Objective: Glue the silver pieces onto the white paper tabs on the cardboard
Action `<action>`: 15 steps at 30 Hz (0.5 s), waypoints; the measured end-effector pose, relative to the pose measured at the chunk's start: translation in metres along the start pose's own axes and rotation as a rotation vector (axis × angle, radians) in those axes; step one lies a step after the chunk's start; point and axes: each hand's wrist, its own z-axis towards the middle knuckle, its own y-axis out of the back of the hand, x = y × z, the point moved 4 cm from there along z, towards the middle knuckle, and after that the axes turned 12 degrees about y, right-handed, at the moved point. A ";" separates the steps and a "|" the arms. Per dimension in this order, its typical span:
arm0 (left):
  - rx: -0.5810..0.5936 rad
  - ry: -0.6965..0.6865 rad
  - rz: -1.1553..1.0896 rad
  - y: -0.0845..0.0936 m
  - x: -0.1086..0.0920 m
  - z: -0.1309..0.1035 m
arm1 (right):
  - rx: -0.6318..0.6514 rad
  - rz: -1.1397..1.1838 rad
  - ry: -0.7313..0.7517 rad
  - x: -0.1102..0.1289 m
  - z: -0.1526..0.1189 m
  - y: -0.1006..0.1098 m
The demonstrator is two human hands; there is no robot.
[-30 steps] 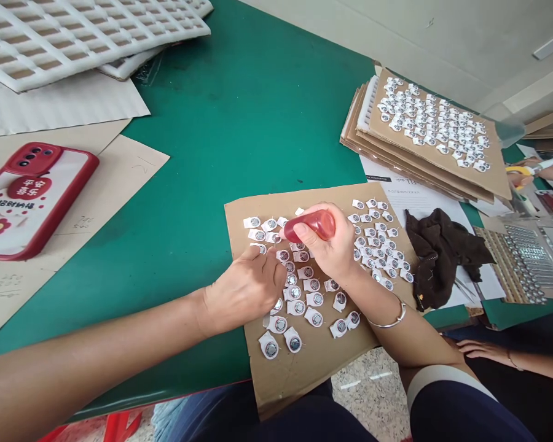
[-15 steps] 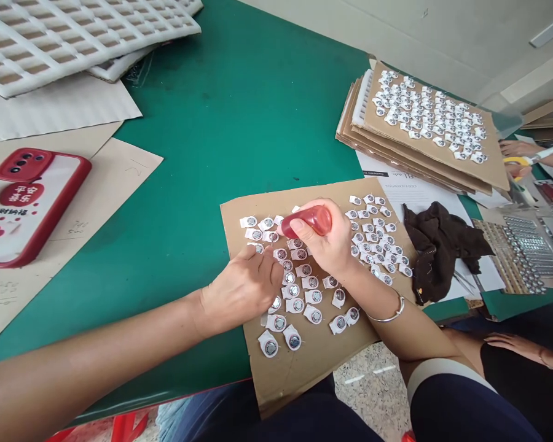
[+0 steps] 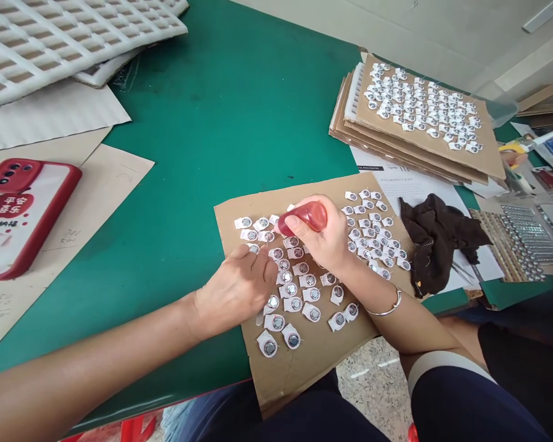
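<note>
My right hand (image 3: 328, 240) is wrapped around a small red squeeze bottle (image 3: 305, 218), its narrow tip pointing left and down at the small round pieces. Beside that tip, my left hand (image 3: 240, 281) is closed with its fingers curled. Whatever its fingertips may hold is hidden from me. Both hands are over a brown cardboard sheet (image 3: 286, 376) on which many small white tabs with round metallic centres lie in loose rows. One such tab (image 3: 267, 345) sits near the sheet's lower left part.
A stack of cardboard sheets (image 3: 431, 110) covered with similar tabs stands at the back right. Right of my sheet are a dark cloth (image 3: 435, 242), tweezers (image 3: 462, 272) and strips of beads (image 3: 507, 245). A red-edged phone (image 3: 32, 215) and white foam grids (image 3: 83, 43) are at left.
The view has shifted slightly. Both hands hold nearly the same pose, with the bottle's tip over the same area. At far right, a co-worker's hand has pulled mostly out of sight.
</note>
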 end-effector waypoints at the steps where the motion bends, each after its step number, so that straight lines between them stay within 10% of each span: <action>1: -0.002 -0.003 0.003 0.000 0.000 0.000 | 0.001 0.002 0.001 0.000 0.000 0.000; 15: -0.010 0.004 -0.068 0.005 0.004 0.004 | 0.045 -0.035 0.037 0.005 0.001 0.004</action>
